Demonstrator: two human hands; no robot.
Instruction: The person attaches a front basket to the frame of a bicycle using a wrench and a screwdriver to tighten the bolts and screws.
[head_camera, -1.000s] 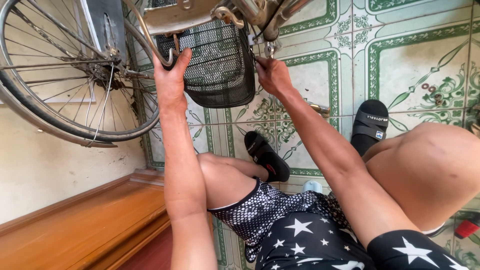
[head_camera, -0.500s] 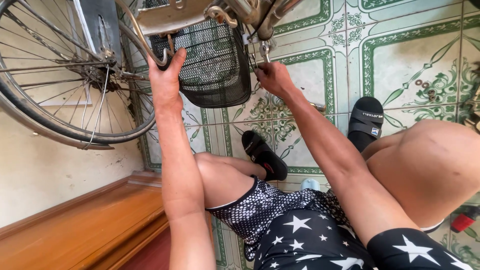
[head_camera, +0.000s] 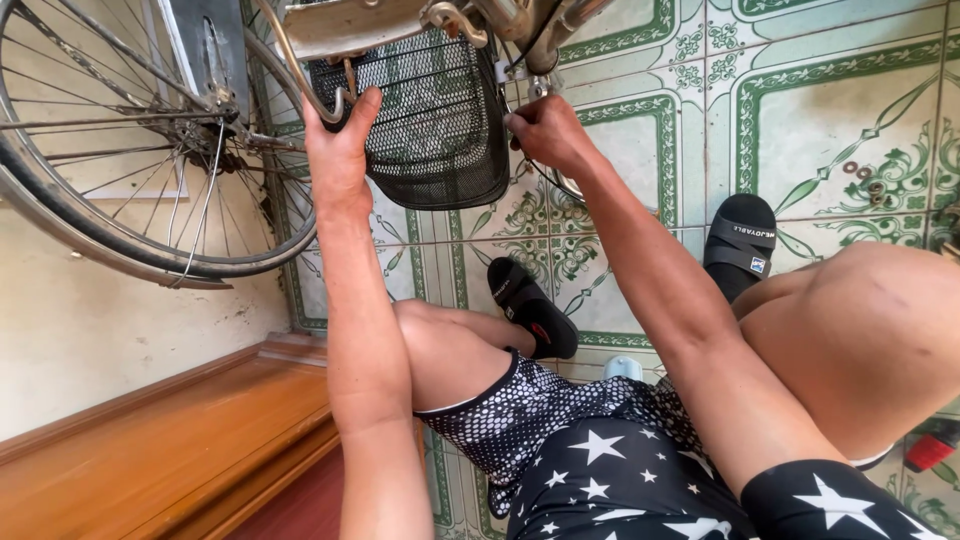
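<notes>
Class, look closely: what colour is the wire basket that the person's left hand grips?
Black. The basket, gripped by the left hand, shows best in the head view.

Beneath me, a floor of pale tiles patterned with green scrollwork and borders, in bright daylight; along its left edge a scuffed cream wall, with a polished brown wooden ledge at its base.

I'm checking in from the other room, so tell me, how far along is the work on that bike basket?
Done: the black mesh basket already hangs under the metal rack. In hand: the left hand grips the rack's curved stay beside the basket, while the right hand works at a fitting by the frame. Left: loose washers lie unused on the tiled floor.
</notes>
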